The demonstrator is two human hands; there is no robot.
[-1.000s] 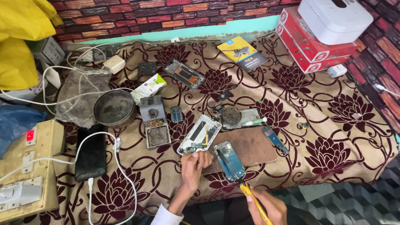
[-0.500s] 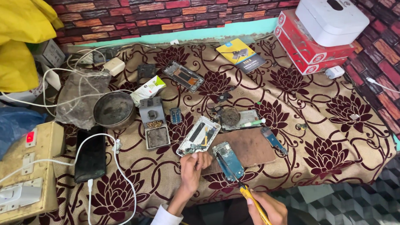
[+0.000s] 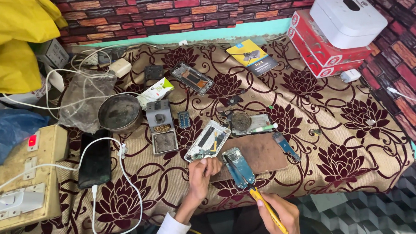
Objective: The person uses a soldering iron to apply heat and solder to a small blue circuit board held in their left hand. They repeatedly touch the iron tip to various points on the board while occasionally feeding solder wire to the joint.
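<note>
A blue circuit board (image 3: 238,167) lies on a brown mat (image 3: 262,153) near the front edge of a floral-patterned cloth (image 3: 355,136), seen from the head camera. The left hand (image 3: 201,173) rests just beside it, fingers curled together against the board's left edge and touching an open phone frame (image 3: 208,141). The right hand (image 3: 278,216) is closed around a yellow-handled tool (image 3: 267,209), its tip on the board. A round metal bowl (image 3: 119,112) sits well apart to the left.

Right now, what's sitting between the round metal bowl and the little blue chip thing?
In the head view, a grey metal stand sits between the metal bowl and the small blue part.
</note>
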